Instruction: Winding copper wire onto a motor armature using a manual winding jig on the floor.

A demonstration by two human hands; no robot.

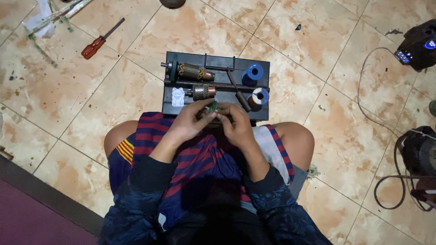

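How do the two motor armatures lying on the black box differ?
The upper armature looks longer, with a dark disc at its left end; the lower armature looks shorter and has none visible. The upper lies near the black box's far edge, the lower nearer the hands. Both lie horizontal, copper-coloured.

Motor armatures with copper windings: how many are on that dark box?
2. One armature lies at the box's far left; the other sits nearer, just beyond the hands. The hands may hide another.
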